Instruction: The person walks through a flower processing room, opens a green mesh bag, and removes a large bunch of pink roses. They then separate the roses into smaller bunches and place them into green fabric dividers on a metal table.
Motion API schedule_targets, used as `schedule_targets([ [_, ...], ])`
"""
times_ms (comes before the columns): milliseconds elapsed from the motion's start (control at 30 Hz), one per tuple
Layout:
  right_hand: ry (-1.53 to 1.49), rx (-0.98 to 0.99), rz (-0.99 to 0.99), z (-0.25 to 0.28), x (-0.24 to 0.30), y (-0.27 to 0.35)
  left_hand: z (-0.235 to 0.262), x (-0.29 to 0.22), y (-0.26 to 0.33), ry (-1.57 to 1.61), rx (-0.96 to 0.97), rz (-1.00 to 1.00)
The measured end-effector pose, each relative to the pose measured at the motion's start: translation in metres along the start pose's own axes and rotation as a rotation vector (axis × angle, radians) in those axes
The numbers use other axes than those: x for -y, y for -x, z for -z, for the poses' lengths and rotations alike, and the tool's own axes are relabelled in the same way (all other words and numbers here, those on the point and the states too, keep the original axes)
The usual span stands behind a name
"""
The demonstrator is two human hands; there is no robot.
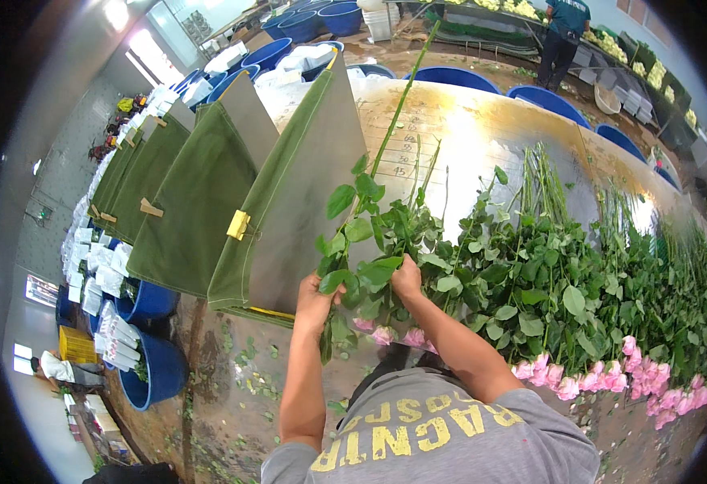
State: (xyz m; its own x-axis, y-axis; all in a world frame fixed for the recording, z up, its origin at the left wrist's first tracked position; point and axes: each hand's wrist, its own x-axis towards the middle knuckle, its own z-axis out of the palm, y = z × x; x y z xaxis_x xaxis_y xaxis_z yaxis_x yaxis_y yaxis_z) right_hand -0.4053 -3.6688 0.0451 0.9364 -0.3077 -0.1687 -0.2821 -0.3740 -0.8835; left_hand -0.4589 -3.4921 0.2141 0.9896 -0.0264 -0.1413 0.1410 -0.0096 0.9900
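My left hand is closed round a leafy rose stem, which slants up and away over the metal table. Its leaves cover part of my fingers, and its bloom is hidden. My right hand is curled in among the rose leaves just to the right. Foliage hides what its fingers hold. Below that hand a few pink rose blooms hang at the near table edge. More leafy roses lie in a thick row on the right, their pink heads toward me.
Upright panels draped in green cloth stand close on my left, one with a yellow clip. Blue tubs stand at the left, with others beyond the table. A person stands at the far right. Leaf scraps litter the floor.
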Motion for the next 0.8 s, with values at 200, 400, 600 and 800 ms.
schedule_targets([
  [200, -0.039, -0.057, 0.019, -0.009, -0.019, -0.002, -0.005, -0.034, 0.024, 0.024, 0.003, 0.0],
  [400, 0.027, 0.038, 0.022, -0.017, -0.048, -0.026, 0.043, -0.124, 0.121, 0.071, -0.346, -0.039],
  [600, -0.225, 0.03, 0.052, -0.02, -0.068, -0.032, 0.205, -0.207, 0.105, 0.281, -0.914, -0.519],
  [800, -0.103, 0.013, 0.154, -0.005, -0.06, -0.031, 0.394, -0.21, -0.013, -0.131, -0.772, -0.337],
])
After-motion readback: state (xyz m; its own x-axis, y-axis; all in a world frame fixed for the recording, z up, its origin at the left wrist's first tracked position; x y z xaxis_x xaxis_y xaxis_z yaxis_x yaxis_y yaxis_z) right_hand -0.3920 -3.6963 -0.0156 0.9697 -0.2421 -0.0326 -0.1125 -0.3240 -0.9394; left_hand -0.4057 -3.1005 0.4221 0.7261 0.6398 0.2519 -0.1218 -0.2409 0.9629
